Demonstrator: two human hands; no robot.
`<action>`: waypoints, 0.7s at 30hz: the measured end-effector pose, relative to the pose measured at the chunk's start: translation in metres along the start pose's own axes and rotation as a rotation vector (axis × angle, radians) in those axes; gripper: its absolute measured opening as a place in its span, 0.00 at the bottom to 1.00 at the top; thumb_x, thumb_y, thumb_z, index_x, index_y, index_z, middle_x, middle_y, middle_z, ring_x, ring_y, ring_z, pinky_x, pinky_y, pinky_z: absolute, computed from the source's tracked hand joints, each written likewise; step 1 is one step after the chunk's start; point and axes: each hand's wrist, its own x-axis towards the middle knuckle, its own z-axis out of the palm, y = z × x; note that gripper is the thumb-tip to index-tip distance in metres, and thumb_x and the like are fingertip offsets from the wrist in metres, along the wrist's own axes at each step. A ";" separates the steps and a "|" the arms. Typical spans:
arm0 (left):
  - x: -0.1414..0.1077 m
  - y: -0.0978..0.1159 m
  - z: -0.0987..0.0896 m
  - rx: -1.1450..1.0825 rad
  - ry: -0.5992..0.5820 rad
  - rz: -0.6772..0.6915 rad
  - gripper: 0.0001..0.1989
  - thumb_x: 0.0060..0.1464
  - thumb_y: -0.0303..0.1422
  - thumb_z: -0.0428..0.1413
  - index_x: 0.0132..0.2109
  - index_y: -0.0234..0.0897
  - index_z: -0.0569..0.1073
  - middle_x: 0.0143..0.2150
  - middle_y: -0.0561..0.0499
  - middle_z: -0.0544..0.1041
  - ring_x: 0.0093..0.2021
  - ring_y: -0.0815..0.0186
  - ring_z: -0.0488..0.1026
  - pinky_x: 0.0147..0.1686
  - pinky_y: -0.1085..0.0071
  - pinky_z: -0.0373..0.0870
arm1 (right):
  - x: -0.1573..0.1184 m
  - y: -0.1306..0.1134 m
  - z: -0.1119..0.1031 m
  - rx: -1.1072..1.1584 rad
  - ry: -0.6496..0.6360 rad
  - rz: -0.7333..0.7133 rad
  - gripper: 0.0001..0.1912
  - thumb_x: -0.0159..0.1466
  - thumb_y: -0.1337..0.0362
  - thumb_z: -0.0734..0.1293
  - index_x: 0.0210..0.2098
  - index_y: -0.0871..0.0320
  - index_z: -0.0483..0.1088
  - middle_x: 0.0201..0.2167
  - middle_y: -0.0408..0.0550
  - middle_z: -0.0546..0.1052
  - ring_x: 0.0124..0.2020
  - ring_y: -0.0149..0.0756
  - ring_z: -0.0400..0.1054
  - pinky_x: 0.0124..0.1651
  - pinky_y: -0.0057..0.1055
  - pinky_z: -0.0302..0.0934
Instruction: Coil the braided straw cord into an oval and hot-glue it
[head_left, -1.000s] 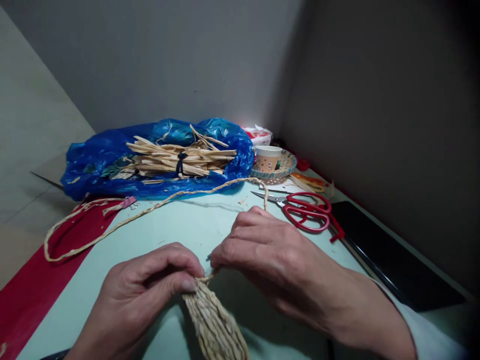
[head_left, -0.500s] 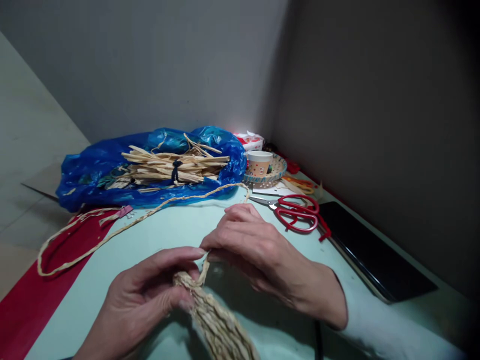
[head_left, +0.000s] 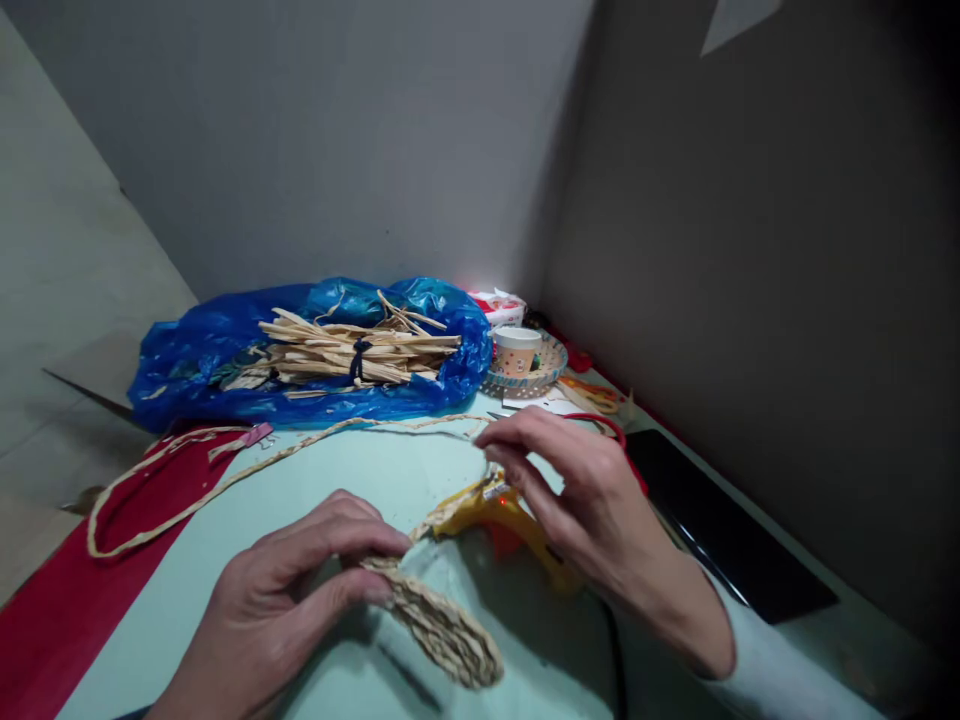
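My left hand [head_left: 300, 590] pinches a flat coiled piece of braided straw [head_left: 446, 635] between thumb and fingers, low over the table. From the coil a braided straw cord [head_left: 289, 435] runs up to the right, passes my right hand's fingertips, then loops away to the left. My right hand [head_left: 581, 480] is closed on the cord with thumb and forefinger. Just under it lies a yellow glue gun [head_left: 469, 510] with a small red light, partly hidden by the hand. Red-handled scissors [head_left: 611, 425] are mostly covered behind my right hand.
A blue plastic bag [head_left: 195, 350] with a tied bundle of straw strips [head_left: 397, 350] lies at the back. Beside it a paper cup [head_left: 516, 352] stands in a woven basket [head_left: 544, 380]. A black tablet-like slab [head_left: 720, 520] lies right. A pink clip [head_left: 257, 434] holds the cord end.
My right hand has drawn away from the coil to the upper right along the cord. The glue gun now shows below it. The coil has turned in my left hand.
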 end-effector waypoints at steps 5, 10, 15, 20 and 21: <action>0.002 -0.012 -0.009 0.100 0.181 0.075 0.12 0.51 0.29 0.64 0.39 0.56 0.83 0.36 0.61 0.82 0.38 0.68 0.79 0.37 0.82 0.73 | -0.022 0.016 -0.015 -0.200 -0.213 0.259 0.08 0.70 0.61 0.62 0.35 0.58 0.67 0.30 0.48 0.73 0.28 0.38 0.65 0.31 0.33 0.53; 0.002 -0.007 -0.011 0.171 0.194 0.099 0.14 0.51 0.28 0.63 0.39 0.58 0.83 0.36 0.62 0.83 0.38 0.69 0.79 0.39 0.83 0.73 | -0.036 0.015 -0.004 -0.257 -0.456 0.375 0.12 0.65 0.57 0.68 0.30 0.57 0.66 0.29 0.50 0.73 0.25 0.40 0.61 0.29 0.34 0.44; 0.005 -0.006 -0.014 0.167 0.197 0.064 0.13 0.52 0.29 0.63 0.39 0.57 0.83 0.36 0.61 0.83 0.39 0.70 0.79 0.39 0.84 0.72 | -0.040 0.015 -0.005 -0.178 -0.482 0.503 0.04 0.61 0.64 0.64 0.30 0.55 0.65 0.27 0.46 0.71 0.27 0.39 0.62 0.30 0.33 0.48; 0.007 -0.010 -0.016 0.110 0.187 -0.008 0.11 0.52 0.30 0.64 0.38 0.55 0.84 0.36 0.59 0.83 0.39 0.69 0.78 0.38 0.83 0.71 | -0.054 0.026 -0.024 0.046 -0.476 0.693 0.08 0.60 0.58 0.60 0.36 0.55 0.64 0.27 0.44 0.72 0.24 0.35 0.66 0.26 0.30 0.58; 0.008 -0.010 -0.016 0.093 0.185 -0.018 0.11 0.52 0.30 0.64 0.38 0.55 0.84 0.36 0.59 0.83 0.39 0.69 0.78 0.38 0.83 0.71 | -0.059 0.026 -0.028 0.137 -0.473 0.738 0.11 0.61 0.55 0.60 0.38 0.55 0.63 0.27 0.44 0.72 0.21 0.33 0.64 0.23 0.29 0.58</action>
